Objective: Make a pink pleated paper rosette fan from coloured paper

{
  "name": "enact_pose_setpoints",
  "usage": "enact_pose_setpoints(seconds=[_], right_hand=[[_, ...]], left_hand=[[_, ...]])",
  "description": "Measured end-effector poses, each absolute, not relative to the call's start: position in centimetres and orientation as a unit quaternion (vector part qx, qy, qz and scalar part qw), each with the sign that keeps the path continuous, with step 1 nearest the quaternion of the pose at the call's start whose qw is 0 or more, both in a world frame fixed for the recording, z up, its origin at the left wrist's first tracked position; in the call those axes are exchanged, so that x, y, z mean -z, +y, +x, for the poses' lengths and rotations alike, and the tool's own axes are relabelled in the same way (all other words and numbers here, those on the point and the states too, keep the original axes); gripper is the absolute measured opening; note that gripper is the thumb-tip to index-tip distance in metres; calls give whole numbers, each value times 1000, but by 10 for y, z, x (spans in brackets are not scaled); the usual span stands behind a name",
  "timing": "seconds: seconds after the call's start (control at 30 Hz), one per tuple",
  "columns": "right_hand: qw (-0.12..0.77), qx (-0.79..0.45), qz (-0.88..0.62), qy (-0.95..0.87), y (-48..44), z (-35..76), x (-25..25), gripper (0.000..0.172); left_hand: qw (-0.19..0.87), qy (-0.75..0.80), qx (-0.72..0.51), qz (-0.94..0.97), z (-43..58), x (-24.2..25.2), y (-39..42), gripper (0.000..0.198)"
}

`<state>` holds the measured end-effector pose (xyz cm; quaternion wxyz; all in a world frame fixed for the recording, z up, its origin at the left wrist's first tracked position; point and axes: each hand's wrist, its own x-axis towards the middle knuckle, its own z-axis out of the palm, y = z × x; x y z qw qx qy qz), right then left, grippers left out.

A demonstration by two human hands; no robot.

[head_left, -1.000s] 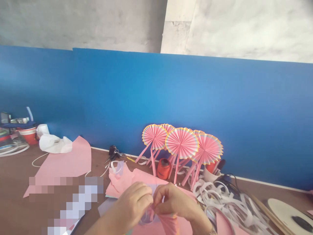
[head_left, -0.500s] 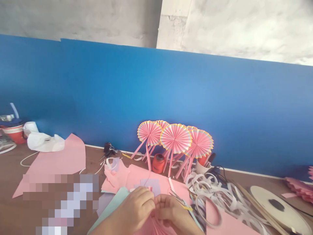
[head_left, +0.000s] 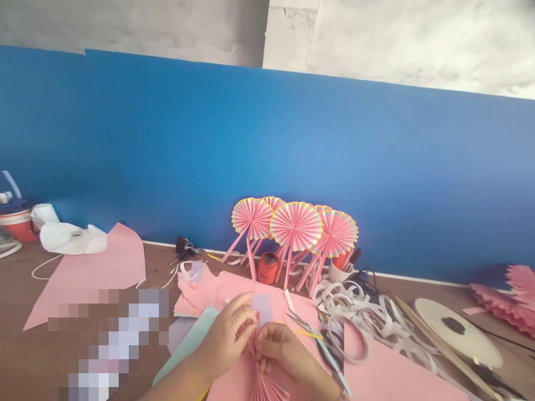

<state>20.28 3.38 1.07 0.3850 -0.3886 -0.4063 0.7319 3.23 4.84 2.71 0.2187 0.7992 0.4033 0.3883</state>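
Low in the view, a pleated pink paper (head_left: 267, 385) fans out downward, its gathered upper part running between my hands. My left hand (head_left: 228, 331) curls round the folds from the left, index finger raised, thumb hidden. From the right, my right hand (head_left: 282, 353) pinches the gathered folds, with its fingers bent. Flat pink sheets (head_left: 246, 281) lie beneath and beyond both hands, with a small lilac piece (head_left: 262, 307) just past the fingertips. Scissors (head_left: 334, 365) rest right of my right hand, beside a roll of tape (head_left: 363, 351).
Several round pink paper fans (head_left: 296, 227) stand upright against the blue partition (head_left: 209, 139), near an orange spool (head_left: 268, 268). Tangled white strips (head_left: 376, 312) and a pale disc (head_left: 455, 326) lie right. A white mask (head_left: 73, 238) rests on pink paper (head_left: 96, 273) at left.
My left hand's fingers have lifted and loosened from their tight pinch beside the right. More of the pleated folds shows between my hands. The view has shifted slightly.
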Motion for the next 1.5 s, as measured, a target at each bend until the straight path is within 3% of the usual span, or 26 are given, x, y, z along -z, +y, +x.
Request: enact_pose_setpoints(seconds=[0.1,0.17,0.37,0.6,0.8,1.03,1.17,1.33,1.5], right_hand=[[490,-679,-377,-396,35,202,-15,25],[528,-645,-380,-401,36,204,-18,24],[518,-633,-390,-423,35,202,-15,24],[517,-684,-361,-367,37,198,-1,18],[522,-725,-311,-325,38,198,-6,11],[492,-679,-381,-391,37,200,-10,22],[477,-687,-387,-389,38,201,-8,25],[452,-683,-400,-411,40,203,-7,29],[461,-674,-400,-416,39,201,-10,34]], left_hand=[[205,504,-412,731,36,-26,47,12],[266,530,-383,708,40,-26,45,13],[474,489,-377,627,52,-23,36,22],[558,429,-374,604,54,-16,36,23],[542,432,-355,628,52,-29,36,16],[358,488,-365,708,50,-25,37,14],[358,485,-386,699,48,-17,41,13],[464,462,-413,632,46,-16,46,12],[377,439,-461,673,47,-22,42,9]])
